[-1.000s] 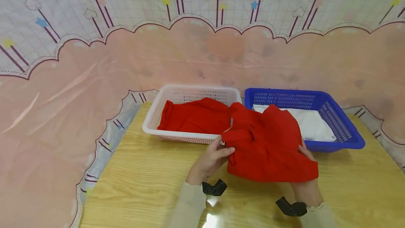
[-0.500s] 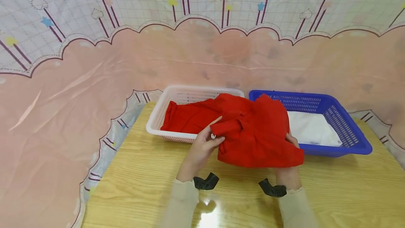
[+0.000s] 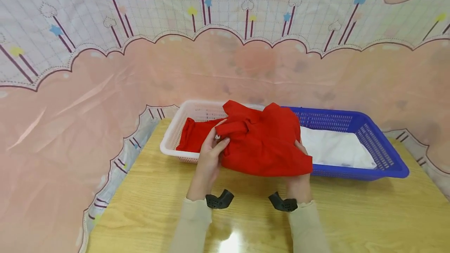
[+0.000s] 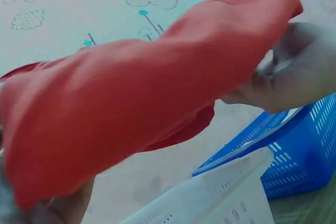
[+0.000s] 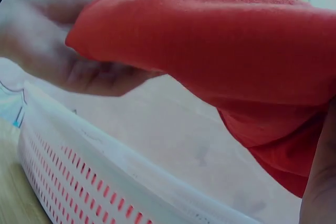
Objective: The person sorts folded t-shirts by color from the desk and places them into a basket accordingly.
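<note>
A folded red garment (image 3: 263,147) is held up between both hands in the head view, with a small white mark or cord at its left edge. My left hand (image 3: 210,151) pinches that left edge, thumb on top and fingers underneath. On the other side my right hand (image 3: 299,180) grips the garment with its thumb over the right edge; its other fingers are hidden below the cloth. In the left wrist view the garment (image 4: 131,82) spans from hand to hand above the baskets. The right wrist view shows a fold of the garment (image 5: 210,51) hanging down.
A white basket (image 3: 168,143) stands behind the left hand, with another red garment (image 3: 197,136) lying in it. To its right stands a blue basket (image 3: 390,155) with a folded white cloth (image 3: 334,147). Both are on a wooden table (image 3: 147,206) before a patterned curtain (image 3: 175,73).
Both hands have moved left with the red garment, from in front of the gap between the baskets toward the white basket. More of the white cloth in the blue basket now shows.
</note>
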Action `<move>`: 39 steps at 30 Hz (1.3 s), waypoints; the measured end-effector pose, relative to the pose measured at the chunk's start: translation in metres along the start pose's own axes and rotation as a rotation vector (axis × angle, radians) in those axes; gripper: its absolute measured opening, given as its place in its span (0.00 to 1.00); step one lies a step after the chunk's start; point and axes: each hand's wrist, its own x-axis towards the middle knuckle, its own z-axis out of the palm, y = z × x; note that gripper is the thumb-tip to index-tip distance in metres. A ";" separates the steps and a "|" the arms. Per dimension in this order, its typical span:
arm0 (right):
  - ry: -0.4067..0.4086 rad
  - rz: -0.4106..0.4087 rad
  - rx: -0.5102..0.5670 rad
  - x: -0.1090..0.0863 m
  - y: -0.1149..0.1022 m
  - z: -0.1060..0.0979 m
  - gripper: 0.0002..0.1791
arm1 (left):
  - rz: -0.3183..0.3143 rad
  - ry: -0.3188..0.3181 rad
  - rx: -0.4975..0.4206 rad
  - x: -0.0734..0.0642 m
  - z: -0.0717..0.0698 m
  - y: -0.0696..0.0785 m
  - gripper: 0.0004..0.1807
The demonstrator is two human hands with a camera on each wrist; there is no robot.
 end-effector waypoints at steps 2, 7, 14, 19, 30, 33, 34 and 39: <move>-0.010 0.028 -0.001 0.003 0.005 0.003 0.28 | 0.014 0.056 -0.002 0.000 -0.002 -0.001 0.24; -0.094 0.060 -0.024 0.010 0.016 0.006 0.33 | 0.039 0.100 0.031 0.002 -0.010 0.002 0.28; -0.124 0.091 -0.019 0.018 0.026 0.007 0.33 | 0.025 0.080 0.054 0.002 -0.025 0.006 0.32; -0.092 0.122 -0.021 0.025 0.031 0.005 0.21 | 0.041 0.155 0.077 0.004 -0.035 0.006 0.30; -0.085 0.212 -0.020 0.037 0.035 -0.006 0.16 | 0.032 0.279 0.147 0.006 -0.048 -0.001 0.30; -0.158 0.196 -0.101 0.039 0.036 -0.007 0.19 | 0.056 0.282 0.225 0.007 -0.050 -0.001 0.30; -0.176 0.181 -0.140 0.040 0.037 -0.008 0.20 | 0.065 0.282 0.258 0.008 -0.051 -0.001 0.30; -0.220 0.084 -0.462 0.042 0.044 -0.007 0.29 | 0.056 0.322 0.381 0.009 -0.057 0.001 0.29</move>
